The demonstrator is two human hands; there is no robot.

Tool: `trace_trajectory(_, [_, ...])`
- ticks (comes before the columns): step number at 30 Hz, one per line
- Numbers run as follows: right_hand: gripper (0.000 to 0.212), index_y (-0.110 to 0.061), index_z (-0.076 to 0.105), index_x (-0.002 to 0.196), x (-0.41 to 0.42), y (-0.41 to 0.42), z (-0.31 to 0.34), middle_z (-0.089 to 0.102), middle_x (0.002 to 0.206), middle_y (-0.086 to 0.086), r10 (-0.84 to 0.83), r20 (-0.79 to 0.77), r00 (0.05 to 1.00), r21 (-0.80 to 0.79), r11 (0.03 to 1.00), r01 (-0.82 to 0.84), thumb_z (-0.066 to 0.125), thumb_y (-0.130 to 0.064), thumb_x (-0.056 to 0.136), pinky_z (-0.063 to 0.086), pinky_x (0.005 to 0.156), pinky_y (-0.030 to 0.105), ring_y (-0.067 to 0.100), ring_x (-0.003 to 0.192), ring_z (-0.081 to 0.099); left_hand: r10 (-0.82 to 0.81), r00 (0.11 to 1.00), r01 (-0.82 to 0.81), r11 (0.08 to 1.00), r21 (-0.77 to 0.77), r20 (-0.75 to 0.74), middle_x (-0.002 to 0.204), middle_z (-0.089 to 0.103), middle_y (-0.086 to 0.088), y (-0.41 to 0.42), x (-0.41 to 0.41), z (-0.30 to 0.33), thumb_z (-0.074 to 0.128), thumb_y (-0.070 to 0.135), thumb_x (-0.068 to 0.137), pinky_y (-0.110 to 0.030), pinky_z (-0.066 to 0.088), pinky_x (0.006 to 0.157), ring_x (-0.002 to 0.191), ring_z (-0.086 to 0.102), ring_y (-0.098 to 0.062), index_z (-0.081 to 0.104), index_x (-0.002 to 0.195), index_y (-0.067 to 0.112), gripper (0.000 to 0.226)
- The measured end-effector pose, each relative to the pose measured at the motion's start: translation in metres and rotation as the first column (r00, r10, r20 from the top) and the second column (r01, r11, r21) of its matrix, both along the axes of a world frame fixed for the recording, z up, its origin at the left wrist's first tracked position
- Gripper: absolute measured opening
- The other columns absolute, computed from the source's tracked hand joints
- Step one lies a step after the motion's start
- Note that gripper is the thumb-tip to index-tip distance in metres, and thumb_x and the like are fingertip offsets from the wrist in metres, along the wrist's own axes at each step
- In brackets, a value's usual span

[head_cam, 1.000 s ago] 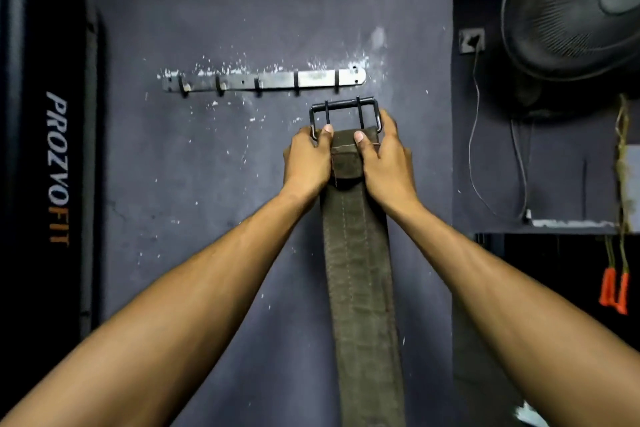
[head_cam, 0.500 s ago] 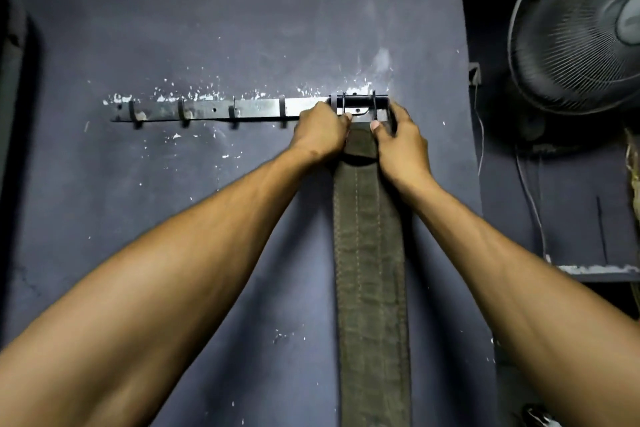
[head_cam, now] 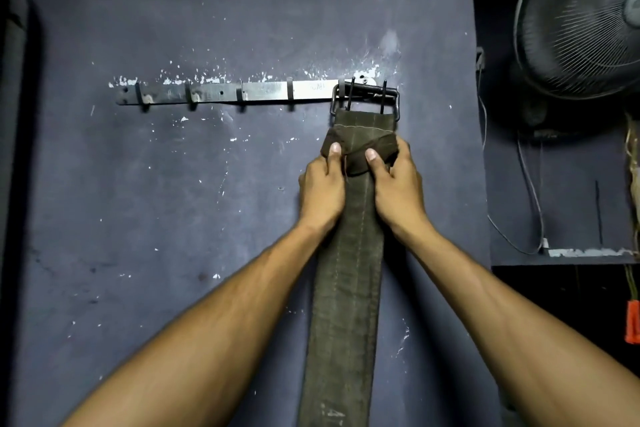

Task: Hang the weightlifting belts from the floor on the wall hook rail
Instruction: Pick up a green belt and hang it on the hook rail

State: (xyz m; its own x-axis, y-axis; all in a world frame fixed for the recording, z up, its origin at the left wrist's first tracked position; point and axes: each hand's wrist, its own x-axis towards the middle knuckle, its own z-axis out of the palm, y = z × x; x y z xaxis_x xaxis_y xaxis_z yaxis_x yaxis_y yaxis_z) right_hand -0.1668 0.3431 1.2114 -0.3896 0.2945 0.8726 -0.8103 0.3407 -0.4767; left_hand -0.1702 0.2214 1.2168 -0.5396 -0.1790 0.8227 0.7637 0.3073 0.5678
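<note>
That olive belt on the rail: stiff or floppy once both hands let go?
The wide olive canvas weightlifting belt hangs flat and straight, so probably fairly stiff. Its end flap creases under the left hand and right hand, so somewhat pliable. The black metal buckle probably adds top weight.

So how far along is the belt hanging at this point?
Looks done: the olive suede weightlifting belt's black metal buckle sits over the rightmost hook of the steel wall hook rail. In hand: left hand and right hand grip the strap just below. Left: letting go. The four other hooks are bare; no more belts are in view.
</note>
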Motion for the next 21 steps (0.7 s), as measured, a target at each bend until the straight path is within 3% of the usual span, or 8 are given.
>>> trace_trajectory(4, [0.043,-0.024,0.054,0.142,0.012,-0.004,-0.001,0.072,0.120,-0.012,0.043,-0.007,0.999,-0.040,0.998,-0.044,0.061,-0.035,0.101,0.054,0.094,0.024,0.007,0.109,0.069,-0.014,1.000,0.015,0.996,0.091,-0.015,0.096,0.074,-0.022,0.004,0.012,-0.003,0.040,0.044,0.108,-0.049,0.054,0.085,0.096,0.067,-0.040,0.067,0.094,0.001,0.053])
trace_trajectory(8, [0.041,-0.028,0.059,0.132,0.026,-0.002,-0.041,0.072,0.120,-0.012,0.046,0.125,0.991,0.015,0.999,-0.049,0.056,-0.053,0.100,0.054,0.096,0.031,0.011,0.111,0.068,-0.176,0.983,0.172,0.983,0.068,0.051,0.103,0.077,-0.012,0.002,0.018,-0.038,0.044,0.043,0.107,-0.049,0.057,0.093,0.101,0.071,-0.028,0.069,0.105,0.008,0.043])
trace_trajectory(13, [0.027,-0.014,0.065,0.112,0.025,-0.003,-0.081,0.075,0.104,-0.001,-0.025,0.148,0.989,0.022,1.000,0.022,0.055,-0.037,0.105,0.058,0.090,0.040,0.017,0.096,0.071,-0.255,0.963,0.239,0.957,0.165,0.082,0.095,0.076,-0.015,0.006,0.014,-0.089,0.046,0.033,0.108,-0.047,0.059,0.086,0.083,0.066,-0.018,0.069,0.099,0.002,0.039])
trace_trajectory(15, [0.029,-0.016,0.068,0.112,0.026,0.000,-0.081,0.077,0.105,-0.002,0.067,0.158,0.985,-0.015,0.998,-0.065,0.058,-0.042,0.102,0.059,0.092,0.044,0.016,0.098,0.073,-0.325,0.943,0.302,0.927,0.222,0.072,0.092,0.075,-0.010,0.009,0.020,-0.088,0.047,0.031,0.108,-0.040,0.058,0.083,0.083,0.066,-0.016,0.069,0.101,0.001,0.038])
trace_trajectory(18, [0.040,-0.022,0.073,0.118,0.029,0.010,-0.113,0.079,0.113,-0.003,0.307,0.184,0.934,-0.071,0.952,-0.299,0.062,-0.053,0.095,0.058,0.099,0.045,0.014,0.109,0.075,-0.438,0.894,0.413,0.887,0.207,0.097,0.107,0.078,-0.009,0.010,0.028,-0.122,0.047,0.029,0.109,-0.030,0.060,0.086,0.094,0.073,-0.013,0.071,0.114,0.004,0.035])
trace_trajectory(21, [0.028,-0.020,0.076,0.114,0.027,0.015,-0.163,0.081,0.111,-0.004,0.310,0.228,0.923,-0.044,0.950,-0.308,0.063,-0.040,0.099,0.058,0.100,0.049,0.016,0.109,0.075,-0.444,0.878,0.413,0.891,0.187,0.179,0.093,0.080,-0.001,0.010,0.030,-0.175,0.046,0.025,0.109,-0.026,0.059,0.076,0.083,0.072,-0.008,0.075,0.100,0.009,0.034])
